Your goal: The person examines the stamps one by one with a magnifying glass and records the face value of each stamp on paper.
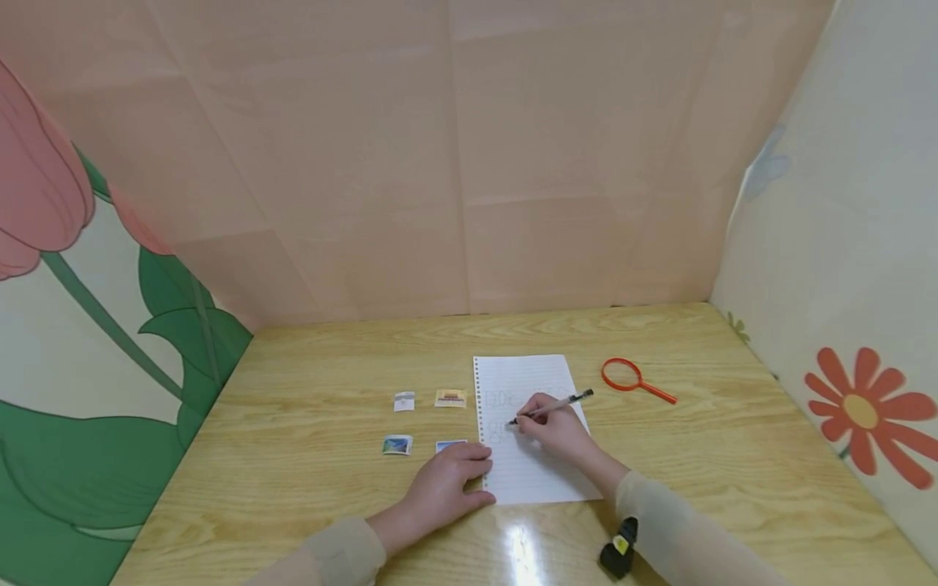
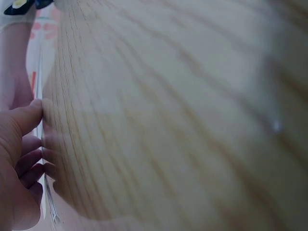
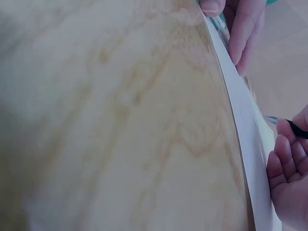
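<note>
My right hand pinches a slim pen with a pale barrel and dark ends. Its tip meets a lined white sheet with punched holes down the left side. Faint large writing shows on the upper part of the paper. In the right wrist view, the pen's black grip sits between thumb and finger, while the other fingers curl against the page. Lying across the sheet's left edge, my left hand rests with fingers stretched out. The left wrist view shows those fingers at the paper's edge.
Left of the paper lie small picture cards: a white one, a yellow one, a blue-green one and a blue one partly behind my left hand. A red magnifying glass lies on the wooden table to the right.
</note>
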The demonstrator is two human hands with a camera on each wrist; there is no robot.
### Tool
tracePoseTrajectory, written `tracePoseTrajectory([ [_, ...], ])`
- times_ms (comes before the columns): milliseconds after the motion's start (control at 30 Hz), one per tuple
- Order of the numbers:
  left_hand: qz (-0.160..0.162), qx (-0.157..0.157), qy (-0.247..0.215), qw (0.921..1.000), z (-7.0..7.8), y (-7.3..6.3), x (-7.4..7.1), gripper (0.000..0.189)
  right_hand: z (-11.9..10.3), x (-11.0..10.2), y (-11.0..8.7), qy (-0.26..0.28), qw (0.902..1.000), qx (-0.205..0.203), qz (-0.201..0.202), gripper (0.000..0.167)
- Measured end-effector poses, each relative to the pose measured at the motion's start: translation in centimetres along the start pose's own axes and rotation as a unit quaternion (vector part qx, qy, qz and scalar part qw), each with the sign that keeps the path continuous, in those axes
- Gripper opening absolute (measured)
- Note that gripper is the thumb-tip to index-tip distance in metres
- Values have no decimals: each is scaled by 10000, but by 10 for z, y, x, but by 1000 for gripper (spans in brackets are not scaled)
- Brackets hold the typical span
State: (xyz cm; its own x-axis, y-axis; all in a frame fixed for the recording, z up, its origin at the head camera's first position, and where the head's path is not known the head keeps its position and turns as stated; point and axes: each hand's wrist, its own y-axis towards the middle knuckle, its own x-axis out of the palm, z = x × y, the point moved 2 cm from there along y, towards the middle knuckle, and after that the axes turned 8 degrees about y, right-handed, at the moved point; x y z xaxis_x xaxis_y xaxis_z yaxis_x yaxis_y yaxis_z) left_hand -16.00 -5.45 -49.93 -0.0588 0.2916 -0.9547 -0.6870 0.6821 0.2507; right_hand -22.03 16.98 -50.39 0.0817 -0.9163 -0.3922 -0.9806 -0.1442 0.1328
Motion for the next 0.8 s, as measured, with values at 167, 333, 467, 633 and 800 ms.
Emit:
tracePoseTrajectory([
  [167, -89, -66, -50, 9999, 0, 0, -1, 46, 2, -6, -2, 44, 9994, 252, 215, 5],
  [333, -166, -113, -91, 9998, 0, 0, -1, 46, 3, -7, -3, -53, 9992, 336, 195, 7],
  [467, -157, -103, -124, 9997, 0, 0, -1, 46, 4, -6, -2, -104, 9993, 298, 202, 7],
  [633, -124, -88, -158, 9998, 0, 0, -1, 46, 2, -6, -1, -162, 9993, 201, 280, 6],
  [800, -96, -71, -136, 9998, 0, 0, -1, 46, -1, -6, -1, -282, 9991, 90, 288, 7],
])
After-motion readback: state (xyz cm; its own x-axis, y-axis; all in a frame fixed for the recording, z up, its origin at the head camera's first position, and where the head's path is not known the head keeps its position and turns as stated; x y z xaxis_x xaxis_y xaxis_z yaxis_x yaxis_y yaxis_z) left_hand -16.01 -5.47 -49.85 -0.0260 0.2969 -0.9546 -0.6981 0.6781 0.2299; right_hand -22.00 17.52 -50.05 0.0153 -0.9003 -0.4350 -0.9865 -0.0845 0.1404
